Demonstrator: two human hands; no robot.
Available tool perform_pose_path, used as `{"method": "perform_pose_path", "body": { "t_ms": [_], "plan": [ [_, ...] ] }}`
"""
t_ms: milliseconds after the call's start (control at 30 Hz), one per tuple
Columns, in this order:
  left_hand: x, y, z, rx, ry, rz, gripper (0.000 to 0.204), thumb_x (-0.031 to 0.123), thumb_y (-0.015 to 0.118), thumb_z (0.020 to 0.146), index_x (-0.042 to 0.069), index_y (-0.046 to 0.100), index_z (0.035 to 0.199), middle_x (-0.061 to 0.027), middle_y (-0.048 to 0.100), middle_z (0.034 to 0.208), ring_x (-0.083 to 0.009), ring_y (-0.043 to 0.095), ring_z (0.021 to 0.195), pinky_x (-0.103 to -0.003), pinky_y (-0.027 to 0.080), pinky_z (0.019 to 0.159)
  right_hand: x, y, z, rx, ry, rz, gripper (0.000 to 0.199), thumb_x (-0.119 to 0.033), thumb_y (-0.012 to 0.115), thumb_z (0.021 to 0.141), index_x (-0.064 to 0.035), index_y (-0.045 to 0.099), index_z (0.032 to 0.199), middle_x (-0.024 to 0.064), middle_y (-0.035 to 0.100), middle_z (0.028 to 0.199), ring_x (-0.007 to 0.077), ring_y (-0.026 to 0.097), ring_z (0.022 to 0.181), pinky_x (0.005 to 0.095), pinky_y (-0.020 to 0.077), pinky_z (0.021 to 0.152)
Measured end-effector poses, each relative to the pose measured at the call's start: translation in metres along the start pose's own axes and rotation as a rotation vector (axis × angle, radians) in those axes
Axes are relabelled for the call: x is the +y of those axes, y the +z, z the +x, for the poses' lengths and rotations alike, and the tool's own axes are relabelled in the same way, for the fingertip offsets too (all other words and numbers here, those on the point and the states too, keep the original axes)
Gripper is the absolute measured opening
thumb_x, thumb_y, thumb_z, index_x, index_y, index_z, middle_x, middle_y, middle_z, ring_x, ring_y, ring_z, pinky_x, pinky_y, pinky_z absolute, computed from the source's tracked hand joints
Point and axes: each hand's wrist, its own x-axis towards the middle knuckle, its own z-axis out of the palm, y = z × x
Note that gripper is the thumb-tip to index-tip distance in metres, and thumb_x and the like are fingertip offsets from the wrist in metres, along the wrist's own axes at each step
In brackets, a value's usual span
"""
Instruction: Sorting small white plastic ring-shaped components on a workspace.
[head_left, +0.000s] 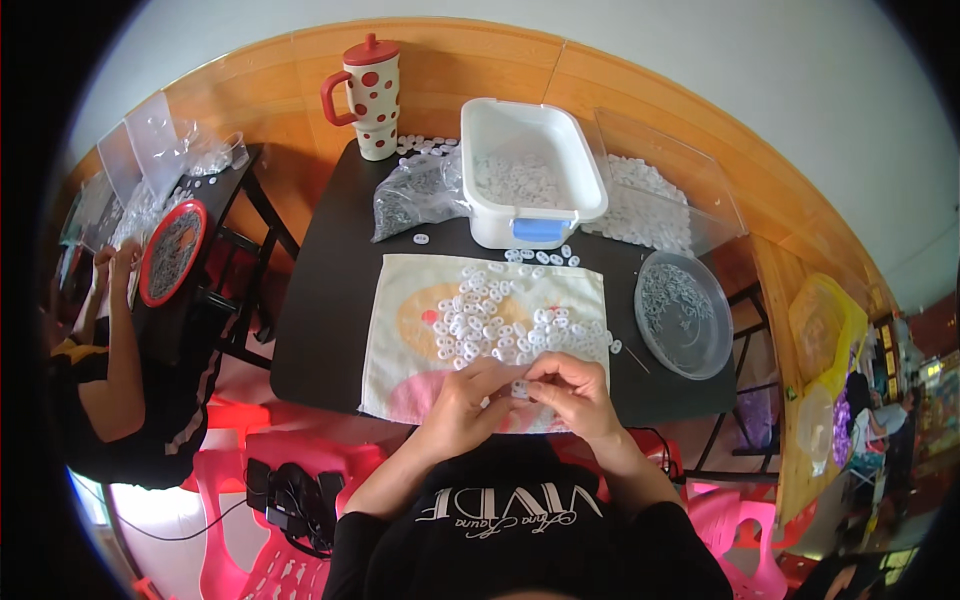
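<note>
My left hand [462, 405] and my right hand [572, 395] meet over the near edge of a pale printed cloth [400, 320] on a black table [330, 300]. Between the fingertips of both hands sits one small white ring-shaped part [520, 388]. A loose pile of the same white parts [500, 320] lies on the cloth just beyond my fingers. More white parts fill a white plastic tub [530, 165] with a blue latch at the back of the table.
A round grey tray [685, 312] holding small parts sits right of the cloth. A clear bag [418, 195], a red-dotted mug with lid [368, 95] and a clear flat bin [660, 190] stand at the back. Another person [110, 340] works at a left table with a red-rimmed tray [172, 250].
</note>
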Motion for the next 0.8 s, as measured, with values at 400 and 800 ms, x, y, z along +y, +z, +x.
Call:
{"method": "perform_pose_path", "body": {
  "t_ms": [400,800],
  "plan": [
    [-0.001,0.008,-0.012,0.093,0.082,-0.062,0.04,-0.006,0.074,0.076,-0.001,0.065,0.115,-0.0121,0.062,0.079,-0.0207,0.062,0.066,-0.032,0.048,0.057,-0.003,0.015,-0.009,0.063,-0.081,0.026,0.005,0.003,0.06,0.093,0.0056,0.063,0.096,0.0038,0.061,0.089,0.0064,0.055,0.076,0.0207,0.045,0.068],
    [-0.009,0.017,-0.018,0.172,0.262,0.079,0.035,-0.015,0.062,0.073,-0.006,0.065,0.108,-0.011,0.064,0.075,-0.0208,0.063,0.061,-0.029,0.048,0.054,-0.002,0.033,-0.017,0.145,-0.092,0.174,0.005,0.01,0.057,0.091,0.0064,0.06,0.091,0.0111,0.059,0.094,0.01,0.053,0.08,0.022,0.0426,0.07]
  ]
}}
